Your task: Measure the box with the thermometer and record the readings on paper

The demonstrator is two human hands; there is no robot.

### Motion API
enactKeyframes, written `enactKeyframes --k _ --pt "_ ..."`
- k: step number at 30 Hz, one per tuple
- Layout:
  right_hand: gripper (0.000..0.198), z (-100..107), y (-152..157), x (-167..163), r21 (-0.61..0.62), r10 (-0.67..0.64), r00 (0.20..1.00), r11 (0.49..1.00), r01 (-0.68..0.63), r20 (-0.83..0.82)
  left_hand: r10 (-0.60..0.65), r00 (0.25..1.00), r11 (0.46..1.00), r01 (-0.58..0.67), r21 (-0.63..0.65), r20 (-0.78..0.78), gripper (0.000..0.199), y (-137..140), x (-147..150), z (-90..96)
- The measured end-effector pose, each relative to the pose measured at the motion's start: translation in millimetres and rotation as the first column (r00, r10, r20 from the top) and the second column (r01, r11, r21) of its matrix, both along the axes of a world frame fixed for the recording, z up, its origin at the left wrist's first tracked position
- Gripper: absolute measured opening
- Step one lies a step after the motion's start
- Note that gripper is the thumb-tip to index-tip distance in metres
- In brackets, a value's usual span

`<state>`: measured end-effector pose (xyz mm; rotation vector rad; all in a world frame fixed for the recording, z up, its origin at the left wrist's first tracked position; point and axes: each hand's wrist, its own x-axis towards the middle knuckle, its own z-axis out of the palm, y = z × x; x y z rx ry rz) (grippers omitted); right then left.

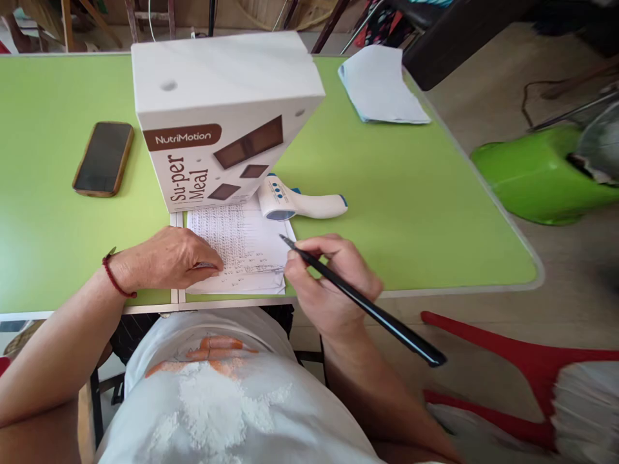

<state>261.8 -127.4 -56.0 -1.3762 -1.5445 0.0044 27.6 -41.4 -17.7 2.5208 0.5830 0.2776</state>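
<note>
My right hand (pixel 333 277) grips a black pen (pixel 367 303), its tip pointing up and left, apparently just above the right side of a handwritten sheet of paper (pixel 242 238). On the left part of that sheet rests my left hand (pixel 169 258), with its fingers curled in and their tips together; whatever they may hold is hidden. Rows of small writing fill much of the page. Behind the sheet stands a tall white box (pixel 227 77) marked NutriMotion Su-per Meal. A white and blue infrared thermometer (pixel 300 198) lies against the box's right side, over the paper's upper edge.
A brown-cased phone (pixel 104 159) lies on the green table (pixel 411 225), left of the box. Folded white papers (pixel 382 84) are at the far right corner. Beyond the table's right edge are a green bucket (pixel 532 174) and a red chair (pixel 512 354).
</note>
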Motion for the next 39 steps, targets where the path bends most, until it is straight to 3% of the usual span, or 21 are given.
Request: enactKeyframes --k 3,5,8,10,11,13,18,24,28,33,36,39 --pt "0.013 10 7 19 0.011 0.001 0.988 1.0 -0.002 0.154 0.009 0.989 0.999 -0.016 0.047 0.148 0.018 0 1 7.0" --pt "0.016 13 10 31 -0.052 0.005 0.969 0.999 0.008 0.248 0.088 0.918 0.978 -0.154 0.143 0.387 0.02 -1 1 11.9" --pt "0.018 11 12 43 -0.174 -0.032 0.913 0.978 0.112 0.408 0.234 0.665 0.856 -0.486 0.173 0.709 0.027 -1 1 15.8" --pt "0.019 7 12 46 -0.242 -0.043 0.871 0.953 0.183 0.49 0.314 0.476 0.74 -0.665 0.102 0.821 0.027 4 -1 15.5" --pt "0.019 5 13 47 -0.27 -0.041 0.852 0.94 0.21 0.522 0.327 0.41 0.708 -0.703 0.067 0.851 0.026 7 -3 14.3" --pt "0.02 2 15 47 -0.312 -0.027 0.82 0.918 0.247 0.571 0.322 0.347 0.719 -0.694 0.011 0.881 0.036 16 -7 9.9" --pt "0.022 1 26 43 -0.38 0.026 0.827 0.896 0.23 0.562 0.483 0.422 0.802 -0.564 -0.194 0.767 0.079 39 -20 -12.6" --pt "0.028 11 51 51 -0.35 -0.036 0.855 0.903 0.25 0.518 0.465 0.506 0.865 -0.435 -0.25 0.726 0.117 59 -20 -37.9" --pt "0.05 13 68 54 -0.414 0.124 0.829 0.899 0.139 0.546 0.465 0.51 0.875 -0.389 -0.287 0.724 0.121 65 -14 -44.5" --pt "0.045 8 80 54 -0.51 0.223 0.811 0.854 0.106 0.542 0.46 0.493 0.877 -0.38 -0.293 0.738 0.122 70 -14 -45.5" --pt "0.041 7 82 57 -0.521 0.204 0.848 0.848 0.097 0.489 0.464 0.468 0.869 -0.403 -0.286 0.752 0.123 70 -13 -45.9" --pt "0.045 11 80 59 -0.409 0.043 0.928 0.904 0.122 0.371 0.488 0.431 0.849 -0.436 -0.298 0.759 0.123 67 -13 -45.4"
